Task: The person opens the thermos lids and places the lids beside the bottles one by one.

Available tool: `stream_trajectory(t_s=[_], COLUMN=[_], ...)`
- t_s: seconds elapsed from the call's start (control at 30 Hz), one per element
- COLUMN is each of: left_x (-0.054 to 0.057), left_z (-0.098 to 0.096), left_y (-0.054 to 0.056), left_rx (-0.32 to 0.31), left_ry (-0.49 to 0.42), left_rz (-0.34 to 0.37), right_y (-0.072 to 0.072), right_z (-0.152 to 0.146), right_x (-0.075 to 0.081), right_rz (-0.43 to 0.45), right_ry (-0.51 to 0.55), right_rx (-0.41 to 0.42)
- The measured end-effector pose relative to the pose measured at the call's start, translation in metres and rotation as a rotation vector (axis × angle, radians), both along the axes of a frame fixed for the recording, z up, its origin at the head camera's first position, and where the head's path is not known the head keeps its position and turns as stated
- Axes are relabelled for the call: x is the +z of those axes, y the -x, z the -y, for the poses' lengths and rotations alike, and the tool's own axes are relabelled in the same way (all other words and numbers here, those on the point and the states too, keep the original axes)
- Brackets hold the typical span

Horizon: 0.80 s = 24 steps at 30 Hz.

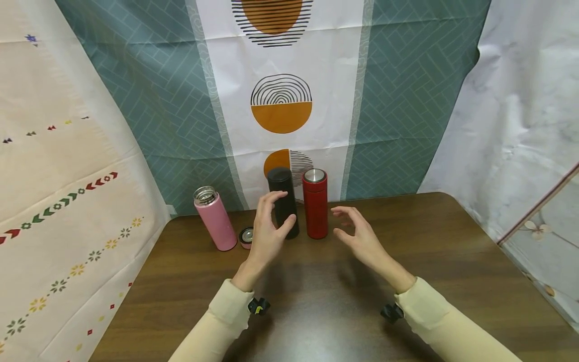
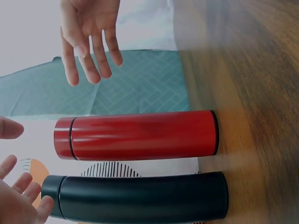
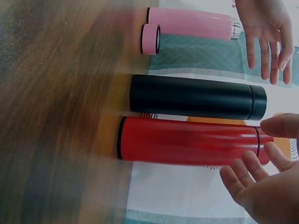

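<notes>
A black thermos flask (image 1: 287, 208) and a red thermos flask (image 1: 316, 213) stand upright side by side at the back of the table, both capped. My left hand (image 1: 266, 231) hovers in front of the black flask and hides part of it, fingers spread and loosely bent. To the right of the red flask, my right hand (image 1: 362, 240) is held in the air with its fingers relaxed. In the right wrist view a gap shows between the left hand (image 3: 268, 35) and the black flask (image 3: 196, 97). Neither hand holds anything.
On the left stands a pink thermos flask (image 1: 217, 223) without its lid, its metal mouth showing. Its pink lid (image 1: 246, 236) lies beside it on the wooden table (image 1: 312, 301). Patterned cloth (image 1: 176, 100) hangs behind the table's back edge.
</notes>
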<state>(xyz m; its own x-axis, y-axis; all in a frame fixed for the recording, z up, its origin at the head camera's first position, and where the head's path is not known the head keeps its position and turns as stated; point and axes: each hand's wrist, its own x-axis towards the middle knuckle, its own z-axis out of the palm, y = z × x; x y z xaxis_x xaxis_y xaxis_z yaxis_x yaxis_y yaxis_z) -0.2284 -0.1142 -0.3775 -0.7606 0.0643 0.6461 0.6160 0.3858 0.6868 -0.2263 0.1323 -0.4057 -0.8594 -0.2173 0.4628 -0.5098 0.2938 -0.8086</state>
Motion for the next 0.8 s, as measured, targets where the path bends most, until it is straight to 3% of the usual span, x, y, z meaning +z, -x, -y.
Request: stream_trajectory(t_s=[0.5,0.8], left_x=[0.000,0.000], left_z=[-0.001,-0.003], left_y=[-0.001,-0.005], left_rx=[0.001,-0.016], left_ry=[0.010,0.065], left_rz=[-0.002,-0.043], right_y=[0.005,0.015], right_z=[0.000,-0.003], right_x=[0.003,0.005], right_rz=[0.007,0.103], right_ry=[0.021,0.054], right_rx=[-0.003,0.010])
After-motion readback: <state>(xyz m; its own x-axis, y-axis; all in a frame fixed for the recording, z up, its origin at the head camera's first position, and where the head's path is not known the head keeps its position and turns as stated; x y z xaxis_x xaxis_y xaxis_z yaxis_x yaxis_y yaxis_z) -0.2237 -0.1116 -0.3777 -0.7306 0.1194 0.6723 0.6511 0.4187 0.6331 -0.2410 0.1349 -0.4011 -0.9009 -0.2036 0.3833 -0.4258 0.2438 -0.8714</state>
